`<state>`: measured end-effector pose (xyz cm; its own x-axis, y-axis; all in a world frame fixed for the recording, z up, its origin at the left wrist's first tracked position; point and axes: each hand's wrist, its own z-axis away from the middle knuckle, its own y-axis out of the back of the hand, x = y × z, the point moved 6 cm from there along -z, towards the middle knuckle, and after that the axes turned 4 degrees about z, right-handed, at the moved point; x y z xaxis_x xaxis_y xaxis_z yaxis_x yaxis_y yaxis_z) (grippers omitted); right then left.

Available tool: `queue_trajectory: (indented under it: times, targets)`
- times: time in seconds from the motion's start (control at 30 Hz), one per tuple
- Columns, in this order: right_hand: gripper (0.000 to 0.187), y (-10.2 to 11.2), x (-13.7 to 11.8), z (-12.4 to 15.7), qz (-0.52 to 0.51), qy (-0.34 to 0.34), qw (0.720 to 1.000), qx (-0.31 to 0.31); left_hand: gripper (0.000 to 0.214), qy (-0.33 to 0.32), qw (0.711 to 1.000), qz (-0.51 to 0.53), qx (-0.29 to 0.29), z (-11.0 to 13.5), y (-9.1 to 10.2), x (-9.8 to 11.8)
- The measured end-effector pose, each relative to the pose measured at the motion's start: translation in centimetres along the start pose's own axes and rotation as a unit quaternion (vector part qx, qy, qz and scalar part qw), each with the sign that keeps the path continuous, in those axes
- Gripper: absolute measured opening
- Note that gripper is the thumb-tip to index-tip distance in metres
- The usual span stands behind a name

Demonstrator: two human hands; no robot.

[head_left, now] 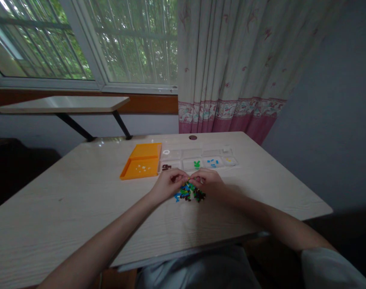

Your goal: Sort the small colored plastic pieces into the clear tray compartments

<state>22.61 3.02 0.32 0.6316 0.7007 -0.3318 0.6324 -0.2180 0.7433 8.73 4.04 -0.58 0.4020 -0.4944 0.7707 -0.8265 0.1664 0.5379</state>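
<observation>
My left hand (170, 183) and my right hand (209, 181) meet fingertip to fingertip above a pile of small plastic pieces (187, 192) in blue, green, dark brown and some yellow. Both are closed in a pinch. Between the fingertips shows a tiny yellowish piece (189, 179), too small to make out fully; both hands seem to grip it. Just behind the hands lies a clear compartment tray (197, 153). Its front compartments hold dark brown pieces (166, 167), green pieces (197, 164), blue pieces (213, 163) and a little yellow (229, 160).
Left of the clear tray, an orange case (146, 151) lies open with several white pieces (143, 168) in its front half. A raised shelf (65, 104) on black legs stands at the table's back left. The pale wooden table (95, 200) ends at a curtain (225, 72) and window.
</observation>
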Motion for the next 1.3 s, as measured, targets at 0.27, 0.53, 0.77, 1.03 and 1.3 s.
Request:
queue_trajectory:
  times: [0.27,0.53,0.77,1.03,1.3]
  targets:
    - [0.016,0.3,-0.4,0.1,-0.009,0.02,1.0,0.023,0.021,0.0,1.0,-0.001,-0.003,0.1,0.0,0.2]
    - [0.015,0.5,-0.6,0.2,0.002,0.032,0.999,0.039,0.021,-0.014,1.0,-0.025,-0.011,0.1,0.1,0.4]
    - [0.013,0.6,-0.8,0.4,0.004,0.061,0.997,0.039,0.019,0.001,0.999,-0.04,-0.027,0.1,-0.1,0.5]
    - [0.013,1.5,0.7,0.2,0.037,0.074,0.994,0.071,0.016,-0.01,0.982,-0.049,-0.181,0.5,0.8,0.6]
    - [0.013,4.1,1.7,-0.1,0.066,0.089,0.984,0.141,0.013,0.009,0.945,-0.115,-0.305,1.6,0.7,-0.9]
